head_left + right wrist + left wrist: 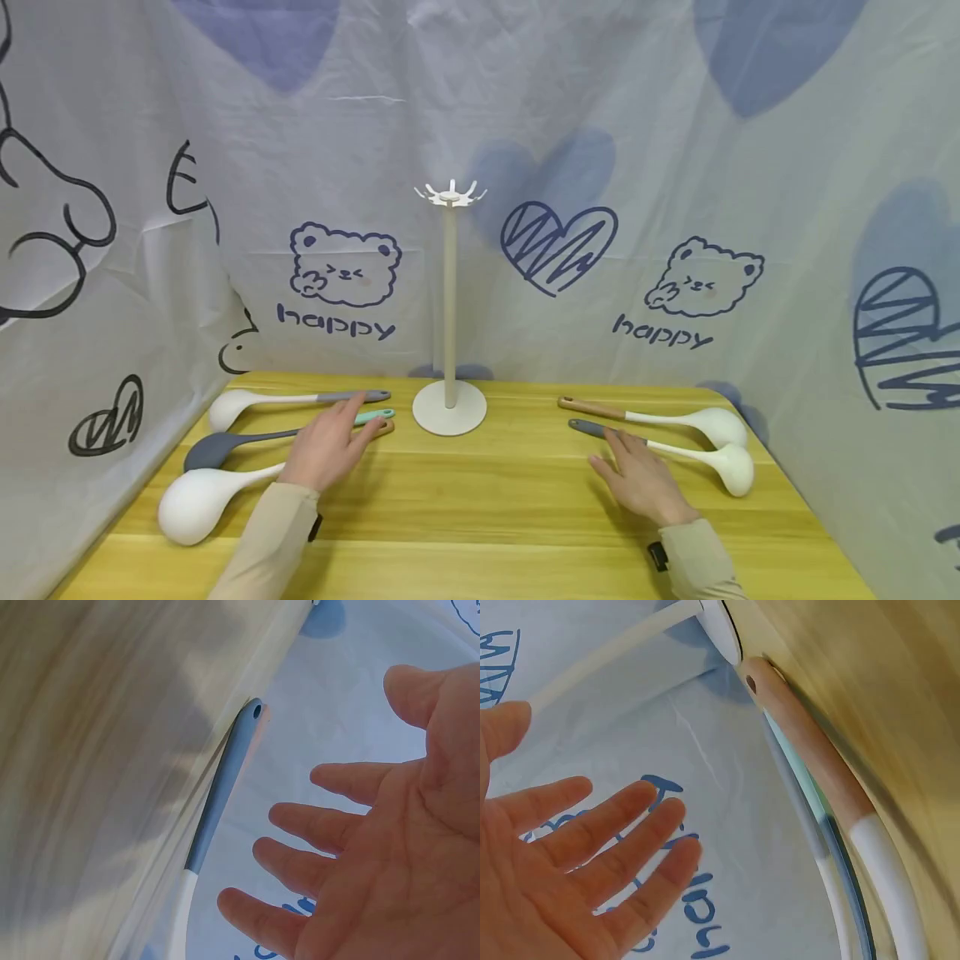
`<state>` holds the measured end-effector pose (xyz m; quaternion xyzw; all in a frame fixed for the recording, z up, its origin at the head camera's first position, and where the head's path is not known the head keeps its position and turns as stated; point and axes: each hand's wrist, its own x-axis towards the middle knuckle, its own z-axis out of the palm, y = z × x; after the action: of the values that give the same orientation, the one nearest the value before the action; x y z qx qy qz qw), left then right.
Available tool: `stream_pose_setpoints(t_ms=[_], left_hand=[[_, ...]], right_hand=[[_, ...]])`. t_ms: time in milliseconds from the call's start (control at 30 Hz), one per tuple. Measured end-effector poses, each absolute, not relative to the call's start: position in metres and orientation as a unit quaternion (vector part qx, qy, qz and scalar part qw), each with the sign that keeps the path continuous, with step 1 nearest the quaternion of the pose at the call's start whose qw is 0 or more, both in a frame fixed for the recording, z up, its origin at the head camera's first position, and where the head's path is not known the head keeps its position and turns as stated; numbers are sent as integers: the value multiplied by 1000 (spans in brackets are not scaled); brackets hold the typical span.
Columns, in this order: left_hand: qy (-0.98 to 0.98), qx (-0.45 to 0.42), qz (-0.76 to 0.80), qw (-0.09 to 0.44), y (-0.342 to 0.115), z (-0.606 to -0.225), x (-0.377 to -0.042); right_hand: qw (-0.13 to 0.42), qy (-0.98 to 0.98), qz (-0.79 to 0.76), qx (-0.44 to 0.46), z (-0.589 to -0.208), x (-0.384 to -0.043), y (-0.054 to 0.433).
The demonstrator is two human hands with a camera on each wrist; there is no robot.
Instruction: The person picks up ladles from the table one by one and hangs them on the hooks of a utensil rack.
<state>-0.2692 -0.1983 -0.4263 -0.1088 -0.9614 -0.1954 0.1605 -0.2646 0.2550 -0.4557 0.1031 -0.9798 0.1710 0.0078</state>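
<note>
My left hand (322, 446) hovers with fingers spread over the handles on the left, holding nothing. Under and beside it lie a white ladle with a grey handle (232, 408), a dark grey utensil with a teal handle end (212, 452) and a large white ladle (193, 504). The large ladle's brown handle (810, 742) shows in the left wrist view, apart from the fingers (630, 825). On the right, my right hand (645, 479) is above a white ladle with a blue-grey handle (735, 468). Its fingers (315, 825) are extended and grip nothing. Behind that lies a brown-handled white ladle (720, 427).
A white stand (450, 308) with a ring of hooks on top and a round base (450, 421) rises at the back middle of the wooden table (465, 517). Printed cloth (465, 100) hangs behind the table and along both sides.
</note>
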Motion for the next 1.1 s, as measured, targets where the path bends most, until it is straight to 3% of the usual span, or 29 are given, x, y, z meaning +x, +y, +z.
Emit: stream_pose_setpoints(t_ms=[233, 467, 1100], left_hand=[[-948, -98, -265, 147, -185, -417, -288], [-923, -77, -367, 84, -170, -411, -311], [-908, -62, -397, 117, -137, -387, -350]], right_hand=[[32, -977, 176, 117, -456, -266, 253], [-3, -972, 202, 116, -454, -266, 251], [-40, -971, 208, 108, -456, -265, 246]])
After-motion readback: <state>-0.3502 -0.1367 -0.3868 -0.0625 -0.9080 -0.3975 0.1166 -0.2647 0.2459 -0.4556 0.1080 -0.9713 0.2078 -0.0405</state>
